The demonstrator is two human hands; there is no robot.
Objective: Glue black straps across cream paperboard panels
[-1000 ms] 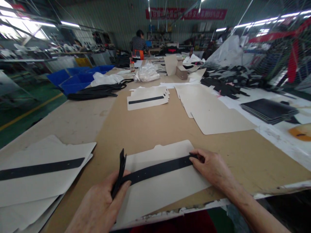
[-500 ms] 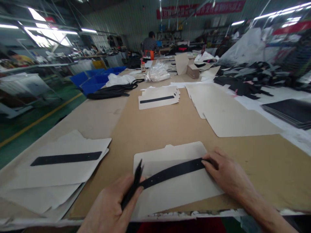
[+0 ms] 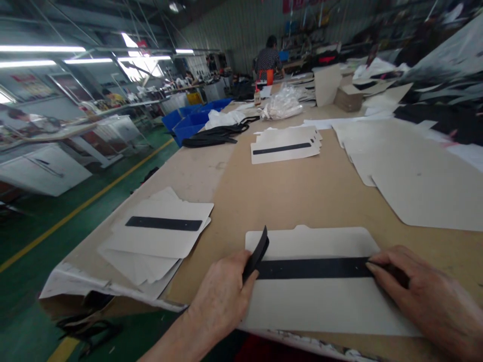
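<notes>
A black strip lies straight across a pale cardboard panel in front of me. My right hand pinches the strip's right end. At its left end, my left hand is closed around several more black strips, whose tips stick up between thumb and fingers. The left thumb is at the strip's left end, which is partly hidden there. Left of my hands, a fanned stack of panels has another black strip across its top sheet.
Farther up the table sits a second panel stack with a strip. Large pale sheets cover the right side. Black straps, blue bins and clear plastic are at the back. A person stands beyond.
My view has swung left, shifting things rightward. The strip between my hands was bowed and slanted; now it is straight and level along the panel. Both hands keep their hold.
</notes>
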